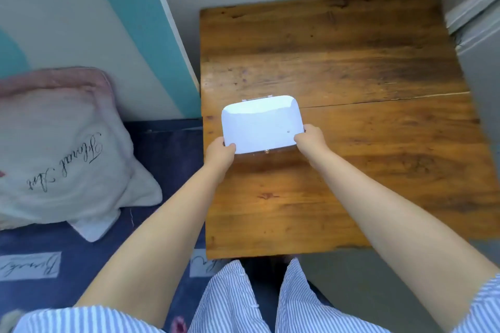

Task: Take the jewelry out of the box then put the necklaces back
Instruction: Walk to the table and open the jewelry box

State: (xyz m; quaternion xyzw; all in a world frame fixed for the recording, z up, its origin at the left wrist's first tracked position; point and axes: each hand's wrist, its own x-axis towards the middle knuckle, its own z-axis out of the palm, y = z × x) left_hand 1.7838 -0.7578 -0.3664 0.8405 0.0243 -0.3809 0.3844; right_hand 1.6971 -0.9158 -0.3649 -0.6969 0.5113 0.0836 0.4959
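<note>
A white jewelry box with rounded corners lies closed on the left part of the wooden table. A small gold clasp shows at its near edge and a hinge at its far edge. My left hand grips the box's near left corner. My right hand grips its near right corner. No jewelry is visible; the inside of the box is hidden by the lid.
A wall with a teal stripe borders the table's left edge. A white and pink pillow lies on the dark blue bedding to the left. Grey panels stand at the back right.
</note>
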